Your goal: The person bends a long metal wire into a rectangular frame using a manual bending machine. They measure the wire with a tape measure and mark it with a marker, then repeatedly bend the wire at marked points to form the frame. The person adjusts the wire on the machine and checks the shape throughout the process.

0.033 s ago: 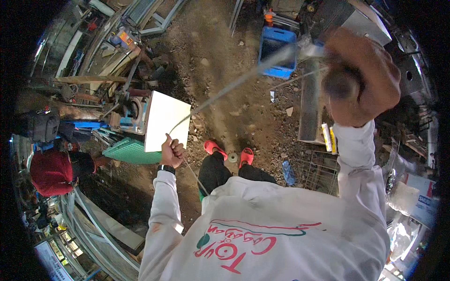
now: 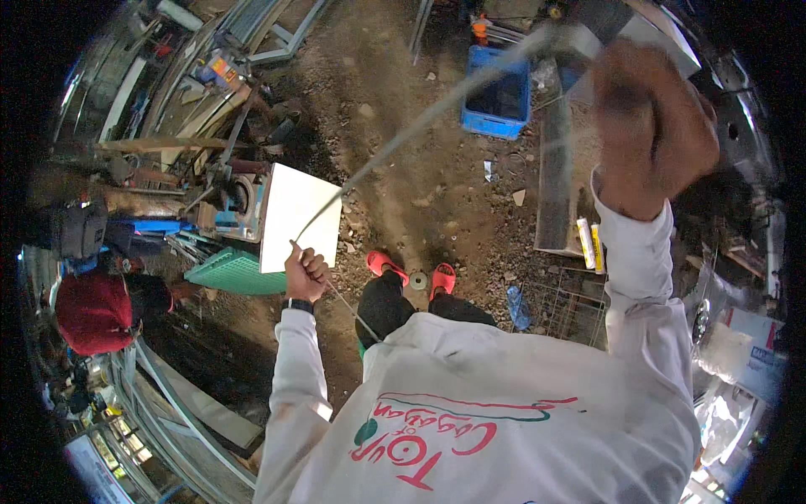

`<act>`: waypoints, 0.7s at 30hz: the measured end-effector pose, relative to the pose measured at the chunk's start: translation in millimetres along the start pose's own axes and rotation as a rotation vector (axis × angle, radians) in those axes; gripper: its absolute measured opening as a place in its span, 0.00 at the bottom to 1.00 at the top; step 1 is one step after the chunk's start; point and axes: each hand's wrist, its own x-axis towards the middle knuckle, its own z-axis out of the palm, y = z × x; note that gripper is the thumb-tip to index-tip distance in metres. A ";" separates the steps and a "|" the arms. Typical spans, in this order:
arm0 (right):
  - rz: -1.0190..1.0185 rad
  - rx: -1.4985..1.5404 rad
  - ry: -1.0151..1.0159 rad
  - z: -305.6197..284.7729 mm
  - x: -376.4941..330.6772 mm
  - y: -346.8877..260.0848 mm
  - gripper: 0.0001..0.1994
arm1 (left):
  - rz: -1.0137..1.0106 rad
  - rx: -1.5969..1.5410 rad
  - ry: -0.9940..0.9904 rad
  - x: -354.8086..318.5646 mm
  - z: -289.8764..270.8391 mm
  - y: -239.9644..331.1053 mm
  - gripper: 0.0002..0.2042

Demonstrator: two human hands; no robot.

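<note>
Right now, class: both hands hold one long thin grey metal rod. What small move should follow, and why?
Probably lower the raised right hand: the long thin grey metal rod bows between it and the lower left hand, so levelling would likely ease the bend.

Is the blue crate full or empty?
Empty, as far as it shows: the blue crate stands open on the dirt, and only its dark bare inside is visible.

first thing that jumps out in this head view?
A long thin metal rod slants across the middle, gripped low by the left hand and high by the right hand at upper right. Behind the left hand a white flat panel stands out against the dirt ground, with a blue crate at top centre and red sandals below.
</note>
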 end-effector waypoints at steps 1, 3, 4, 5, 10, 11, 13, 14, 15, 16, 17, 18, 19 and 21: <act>0.111 -0.022 0.017 -0.2 -2.9 0.5 0.18 | 0.098 -0.017 -0.047 -13.1 -2.6 5.8 0.27; 0.467 -0.059 0.066 -8.8 -27.5 31.3 0.18 | 0.411 -0.075 -0.112 -37.1 20.1 15.6 0.28; 0.549 0.050 0.137 -17.1 -47.7 45.0 0.17 | 0.546 -0.035 -0.095 -55.4 35.4 28.3 0.27; 0.621 0.152 0.204 -32.5 -71.2 60.8 0.16 | 0.686 -0.037 -0.025 -71.2 59.1 38.3 0.28; 0.813 0.788 0.497 -64.8 -133.5 79.9 0.12 | 0.885 0.232 -0.428 -104.4 108.3 105.5 0.28; 0.856 0.763 0.589 -62.2 -134.9 74.8 0.13 | 0.897 0.277 -0.491 -108.1 110.1 116.9 0.28; 0.935 0.700 0.778 -56.7 -136.8 66.9 0.14 | 0.933 0.313 -0.530 -111.3 114.7 135.1 0.28; 0.848 0.763 0.664 -58.6 -141.6 67.1 0.15 | 0.958 0.303 -0.505 -113.4 115.2 141.6 0.29; 0.814 0.802 0.676 -57.5 -143.2 68.5 0.15 | 0.982 0.294 -0.480 -114.6 116.4 149.1 0.29; 0.783 0.839 0.687 -56.1 -144.8 69.4 0.15 | 0.964 0.303 -0.621 -115.6 118.2 158.0 0.28; 0.752 0.875 0.696 -54.9 -146.0 69.1 0.14 | 0.932 0.265 -0.664 -116.0 118.5 165.8 0.28; 0.741 0.908 0.683 -54.4 -147.2 67.5 0.15 | 0.899 0.227 -0.705 -115.9 118.3 173.3 0.28; 0.726 0.948 0.668 -51.0 -145.5 67.8 0.15 | 0.873 0.188 -0.744 -116.5 120.5 182.2 0.27; 0.734 0.953 0.697 -42.2 -138.9 64.0 0.16 | 0.862 0.179 -0.719 -117.0 128.1 196.9 0.27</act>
